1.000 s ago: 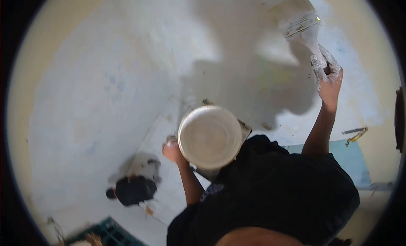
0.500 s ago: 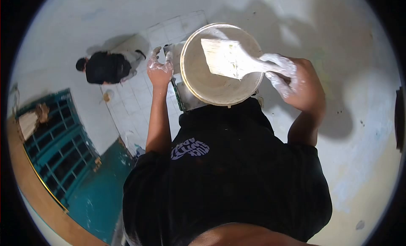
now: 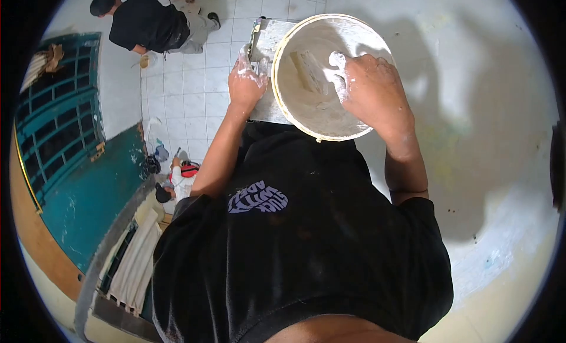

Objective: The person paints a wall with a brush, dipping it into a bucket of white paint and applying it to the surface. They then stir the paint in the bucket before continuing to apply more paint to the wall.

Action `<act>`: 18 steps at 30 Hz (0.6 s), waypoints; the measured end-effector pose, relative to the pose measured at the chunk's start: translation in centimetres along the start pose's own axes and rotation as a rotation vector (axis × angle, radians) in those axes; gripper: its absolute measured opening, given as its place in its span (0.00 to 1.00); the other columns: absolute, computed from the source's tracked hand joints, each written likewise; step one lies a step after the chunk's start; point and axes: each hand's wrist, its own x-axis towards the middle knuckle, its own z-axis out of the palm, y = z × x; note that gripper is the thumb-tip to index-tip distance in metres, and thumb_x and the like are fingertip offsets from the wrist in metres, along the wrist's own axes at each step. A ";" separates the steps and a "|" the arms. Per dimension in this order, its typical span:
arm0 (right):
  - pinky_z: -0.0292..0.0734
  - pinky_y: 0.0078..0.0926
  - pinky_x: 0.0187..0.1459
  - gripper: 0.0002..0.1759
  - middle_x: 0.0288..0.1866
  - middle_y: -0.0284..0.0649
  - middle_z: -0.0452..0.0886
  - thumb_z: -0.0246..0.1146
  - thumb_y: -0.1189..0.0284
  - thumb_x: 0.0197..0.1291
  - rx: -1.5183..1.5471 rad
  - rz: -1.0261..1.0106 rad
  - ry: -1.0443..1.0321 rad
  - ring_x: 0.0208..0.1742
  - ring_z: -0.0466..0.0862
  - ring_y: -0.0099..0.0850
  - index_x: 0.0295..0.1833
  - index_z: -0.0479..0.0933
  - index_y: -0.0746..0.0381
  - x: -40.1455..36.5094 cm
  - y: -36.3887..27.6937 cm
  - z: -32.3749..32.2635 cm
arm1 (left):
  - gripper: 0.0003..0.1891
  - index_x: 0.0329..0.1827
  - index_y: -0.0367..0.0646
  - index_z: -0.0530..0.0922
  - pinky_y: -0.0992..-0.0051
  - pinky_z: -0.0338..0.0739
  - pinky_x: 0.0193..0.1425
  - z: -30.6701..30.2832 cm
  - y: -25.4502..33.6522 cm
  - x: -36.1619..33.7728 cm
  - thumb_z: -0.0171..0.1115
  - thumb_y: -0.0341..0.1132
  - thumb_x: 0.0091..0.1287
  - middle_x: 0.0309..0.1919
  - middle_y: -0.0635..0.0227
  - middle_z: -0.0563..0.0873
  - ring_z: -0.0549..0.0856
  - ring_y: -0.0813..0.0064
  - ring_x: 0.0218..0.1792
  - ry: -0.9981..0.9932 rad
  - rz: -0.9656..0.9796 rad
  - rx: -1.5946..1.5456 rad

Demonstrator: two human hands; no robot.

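A round bucket [image 3: 321,127] with a pale, coated inside stands on a narrow platform [image 3: 274,39] in front of my body. My right hand [image 3: 374,89] reaches over its right side, white-smeared fingers closed round the handle of a wide brush [image 3: 309,73]. The brush head is down inside the bucket; whether it touches the contents I cannot tell. White smears also cover my left hand [image 3: 247,86], which rests at the platform's left edge beside the bucket, fingers bent against that edge.
A person in black [image 3: 144,21] is at the upper left, near a small container [image 3: 144,61] on the tiled floor [image 3: 218,71]. Another person [image 3: 181,179] is lower left. A teal barred window [image 3: 65,107] and a pale wall [image 3: 471,136] flank the scene.
The brush has gone from above the bucket down into it with my right hand. My left hand has come onto the platform's edge. The view has shifted, bringing a second person into sight.
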 end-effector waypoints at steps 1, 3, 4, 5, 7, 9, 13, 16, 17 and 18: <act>0.77 0.41 0.36 0.08 0.25 0.48 0.80 0.59 0.76 0.49 -0.013 -0.004 0.008 0.31 0.82 0.45 0.37 0.78 0.64 -0.1 -0.1 0.0 | 0.31 0.62 0.34 0.62 0.60 0.74 0.49 0.1 -0.2 0.0 0.61 0.32 0.54 0.43 0.45 0.80 0.80 0.48 0.43 -0.009 -0.008 0.015; 0.77 0.40 0.37 0.08 0.25 0.48 0.80 0.59 0.76 0.49 0.037 -0.054 0.049 0.31 0.82 0.46 0.37 0.78 0.64 -0.5 0.4 0.0 | 0.33 0.62 0.35 0.62 0.61 0.75 0.48 0.1 -0.7 0.0 0.61 0.30 0.51 0.41 0.47 0.81 0.80 0.48 0.42 -0.041 -0.048 0.069; 0.77 0.40 0.37 0.08 0.25 0.48 0.80 0.59 0.76 0.50 0.062 -0.078 0.070 0.31 0.81 0.46 0.37 0.77 0.64 -0.7 0.8 -0.1 | 0.33 0.62 0.35 0.62 0.61 0.76 0.48 0.1 -0.8 0.1 0.61 0.30 0.51 0.41 0.47 0.81 0.80 0.49 0.42 -0.037 -0.040 0.080; 0.77 0.40 0.37 0.08 0.25 0.48 0.80 0.59 0.75 0.50 0.087 -0.076 0.062 0.31 0.81 0.46 0.37 0.77 0.64 -0.7 1.1 -0.1 | 0.33 0.63 0.35 0.62 0.61 0.76 0.48 0.1 -0.8 0.2 0.61 0.29 0.50 0.41 0.47 0.81 0.80 0.49 0.42 -0.032 -0.033 0.090; 0.76 0.40 0.38 0.07 0.25 0.47 0.80 0.59 0.75 0.51 0.138 -0.070 0.037 0.31 0.81 0.46 0.37 0.77 0.64 -0.8 1.6 0.1 | 0.33 0.62 0.35 0.63 0.61 0.76 0.48 0.3 -0.7 0.1 0.61 0.29 0.50 0.40 0.47 0.81 0.81 0.49 0.42 -0.018 -0.023 0.111; 0.76 0.39 0.37 0.07 0.26 0.46 0.80 0.60 0.74 0.52 0.225 -0.099 0.072 0.31 0.81 0.45 0.37 0.77 0.63 -0.7 1.7 0.4 | 0.32 0.62 0.36 0.64 0.61 0.76 0.48 0.0 -0.4 0.0 0.60 0.29 0.50 0.40 0.48 0.81 0.81 0.49 0.42 0.001 -0.018 0.137; 0.75 0.39 0.36 0.08 0.28 0.46 0.80 0.62 0.71 0.53 0.313 -0.218 0.104 0.32 0.80 0.45 0.38 0.78 0.62 -0.3 1.4 0.7 | 0.25 0.57 0.37 0.70 0.60 0.77 0.43 0.3 -0.6 -0.1 0.59 0.32 0.53 0.37 0.50 0.82 0.82 0.50 0.37 0.065 -0.025 0.161; 0.74 0.39 0.36 0.10 0.30 0.47 0.81 0.62 0.69 0.54 0.508 -0.265 0.063 0.32 0.80 0.45 0.40 0.79 0.62 0.4 0.8 1.8 | 0.21 0.55 0.39 0.71 0.59 0.77 0.41 0.0 0.0 0.0 0.57 0.32 0.56 0.35 0.51 0.83 0.82 0.50 0.35 0.083 -0.072 0.151; 0.74 0.39 0.36 0.10 0.30 0.47 0.81 0.61 0.68 0.54 0.486 -0.262 0.025 0.32 0.80 0.45 0.40 0.80 0.62 0.5 0.6 1.7 | 0.19 0.54 0.41 0.72 0.59 0.77 0.40 0.3 -0.3 0.0 0.56 0.32 0.58 0.33 0.52 0.83 0.82 0.50 0.35 0.125 -0.028 0.154; 0.74 0.39 0.36 0.10 0.31 0.47 0.81 0.61 0.68 0.55 0.463 -0.258 -0.012 0.32 0.80 0.45 0.40 0.80 0.62 0.6 0.4 1.5 | 0.19 0.53 0.41 0.72 0.59 0.77 0.40 0.5 -0.6 0.1 0.56 0.32 0.57 0.33 0.52 0.83 0.82 0.51 0.34 0.144 -0.027 0.167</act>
